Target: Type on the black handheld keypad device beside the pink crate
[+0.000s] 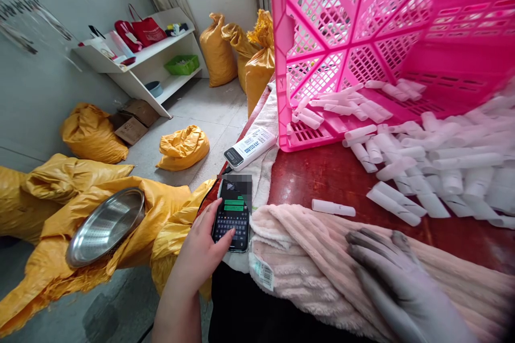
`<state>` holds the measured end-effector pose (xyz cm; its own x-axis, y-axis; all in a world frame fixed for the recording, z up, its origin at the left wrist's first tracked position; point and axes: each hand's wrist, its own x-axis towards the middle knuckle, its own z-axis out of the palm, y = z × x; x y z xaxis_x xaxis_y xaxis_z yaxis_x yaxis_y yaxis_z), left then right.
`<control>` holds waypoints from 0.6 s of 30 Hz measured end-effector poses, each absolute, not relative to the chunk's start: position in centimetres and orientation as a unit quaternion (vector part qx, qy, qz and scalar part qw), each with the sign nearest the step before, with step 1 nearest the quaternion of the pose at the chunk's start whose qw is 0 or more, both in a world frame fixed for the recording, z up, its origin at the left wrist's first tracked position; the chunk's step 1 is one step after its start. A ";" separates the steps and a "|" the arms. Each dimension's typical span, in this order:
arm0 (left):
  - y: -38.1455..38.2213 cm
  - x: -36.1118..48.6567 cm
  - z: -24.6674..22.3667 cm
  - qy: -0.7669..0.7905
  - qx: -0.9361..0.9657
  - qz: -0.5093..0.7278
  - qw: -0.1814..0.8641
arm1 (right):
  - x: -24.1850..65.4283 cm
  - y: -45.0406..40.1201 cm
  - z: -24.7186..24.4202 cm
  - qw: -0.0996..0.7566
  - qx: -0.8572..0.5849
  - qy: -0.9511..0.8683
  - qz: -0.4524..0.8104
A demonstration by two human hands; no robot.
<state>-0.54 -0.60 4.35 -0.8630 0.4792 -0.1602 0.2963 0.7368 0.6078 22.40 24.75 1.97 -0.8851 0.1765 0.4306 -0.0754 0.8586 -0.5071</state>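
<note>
My left hand [207, 246] is bare and lies at the left edge of a phone [232, 228], its thumb over the lit on-screen keyboard and its fingers apart along the side. A cable runs from the phone's top toward a white power bank [250, 149]. My right hand [396, 273], in a greyish glove, rests with fingers stretched on a pink ribbed towel [306, 257]. Beyond it, many white tubes [466, 158] are heaped on the red table [293, 182], and one lone tube [333, 207] lies near the towel.
A pink basket [284, 91] lies on its side on the table with tubes in it. Yellow sacks [219, 53] stand on the floor. A metal bowl [107, 228] rests on sacks at the left. A white shelf [148, 51] stands against the wall.
</note>
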 end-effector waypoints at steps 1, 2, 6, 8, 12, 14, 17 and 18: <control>-0.6 -0.6 4.3 0.915 0.210 0.306 0.157 | 22.4 24.8 1.9 0.237 -0.028 -0.934 0.264; -0.7 -0.7 4.3 0.911 0.205 0.320 0.160 | 22.4 24.8 1.9 0.237 -0.028 -0.935 0.264; -0.5 -1.0 4.1 0.905 0.173 0.356 0.158 | 22.5 24.7 1.9 0.240 -0.030 -0.935 0.260; -0.2 -1.0 3.9 0.910 0.164 0.352 0.142 | 22.6 24.7 1.8 0.240 -0.030 -0.935 0.259; 0.1 -1.0 3.8 0.916 0.159 0.349 0.119 | 22.7 24.8 1.7 0.234 -0.031 -0.936 0.261; -0.1 -1.0 3.7 0.910 0.157 0.362 0.125 | 22.7 24.8 1.7 0.235 -0.030 -0.936 0.261; -0.5 -1.4 3.4 0.892 0.146 0.407 0.135 | 22.6 24.8 1.7 0.236 -0.028 -0.935 0.262; -0.6 -1.5 3.2 0.883 0.142 0.425 0.138 | 22.6 24.8 1.7 0.235 -0.027 -0.935 0.264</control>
<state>-1.54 -0.59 3.20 -0.9217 0.3676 -0.1236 0.1325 0.5980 0.7905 22.56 24.78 1.72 -0.8877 0.1744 0.4261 -0.0742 0.8592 -0.5063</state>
